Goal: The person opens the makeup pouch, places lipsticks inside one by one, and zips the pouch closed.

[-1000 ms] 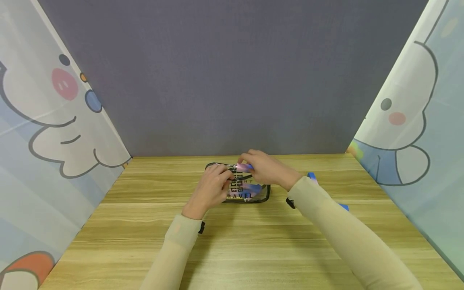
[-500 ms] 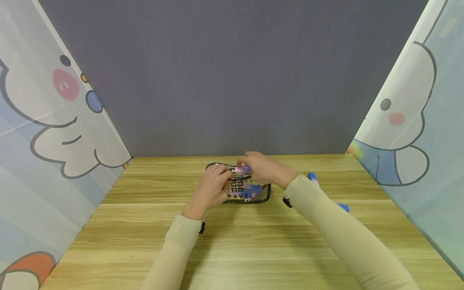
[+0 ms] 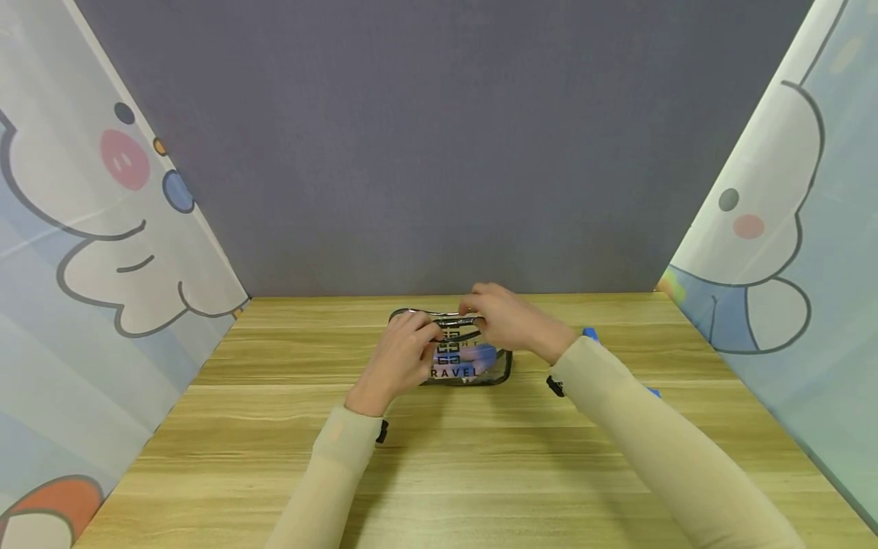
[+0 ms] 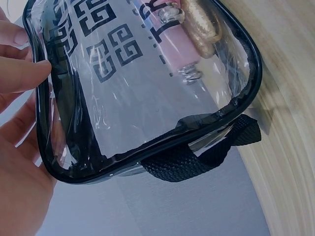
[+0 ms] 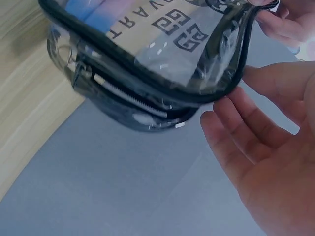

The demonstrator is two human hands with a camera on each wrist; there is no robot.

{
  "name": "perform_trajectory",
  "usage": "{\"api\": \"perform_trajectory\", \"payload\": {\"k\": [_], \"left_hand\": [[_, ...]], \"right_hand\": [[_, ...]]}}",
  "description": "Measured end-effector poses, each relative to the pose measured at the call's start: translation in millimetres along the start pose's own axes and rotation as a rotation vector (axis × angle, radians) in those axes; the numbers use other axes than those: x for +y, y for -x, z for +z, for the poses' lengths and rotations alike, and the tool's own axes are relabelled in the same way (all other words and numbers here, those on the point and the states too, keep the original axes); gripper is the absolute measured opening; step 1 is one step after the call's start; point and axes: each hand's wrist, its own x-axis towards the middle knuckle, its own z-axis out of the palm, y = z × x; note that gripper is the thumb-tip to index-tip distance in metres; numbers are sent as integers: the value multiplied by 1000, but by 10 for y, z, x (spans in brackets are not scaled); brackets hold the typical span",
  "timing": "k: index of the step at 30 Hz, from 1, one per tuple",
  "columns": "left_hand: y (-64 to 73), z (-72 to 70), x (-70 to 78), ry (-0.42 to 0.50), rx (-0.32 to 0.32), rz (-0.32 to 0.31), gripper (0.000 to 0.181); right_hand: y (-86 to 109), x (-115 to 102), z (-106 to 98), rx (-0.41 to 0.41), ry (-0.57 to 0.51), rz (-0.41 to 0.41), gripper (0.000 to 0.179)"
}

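A clear travel pouch (image 3: pixel 494 374) with black trim and black lettering stands on the table. My left hand (image 3: pixel 405 351) grips its upper left rim, thumb on one side and fingers on the other in the left wrist view. At the upper right rim is my right hand (image 3: pixel 511 320), its fingers loosely bent and holding no item. Its fingertips (image 5: pixel 209 118) are right at the black edge in the right wrist view. Inside lie pink-and-blue pieces (image 3: pixel 480 357); the left wrist view shows a pink tube-like piece (image 4: pixel 179 49) with a silvery end beside a gold one (image 4: pixel 202 22).
Right of the pouch, two blue-ended items (image 3: pixel 591 333) lie on the wooden table (image 3: pixel 439 473), partly behind the right sleeve. A zipper (image 5: pixel 123 93) runs along the pouch's side, and a black strap loop (image 4: pixel 187 167) hangs from one end. A grey panel (image 3: pixel 439 152) closes off the back.
The pink-and-blue piece my right hand held over the pouch mouth went down into the opening and left its fingers. That hand then shifted slightly right. My left hand stays put.
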Motion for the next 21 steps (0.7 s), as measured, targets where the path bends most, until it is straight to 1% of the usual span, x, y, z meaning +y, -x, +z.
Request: {"api": "perform_trajectory", "payload": {"k": [3,8,14,21], "left_hand": [[-2,1,-2,-2,1,0,17],[-6,2,-9,-6,-1,-1,17],[-5,3,-11,-12,4,-1,17],[1,3,-2,-14,7,1,18]], "right_hand": [[37,26,-38,14,8,-2,28],[102,95,-83,25,38,17,26],[189,180,-117,63,63,31,24],[309,332,-136,83,67,100,25]]}}
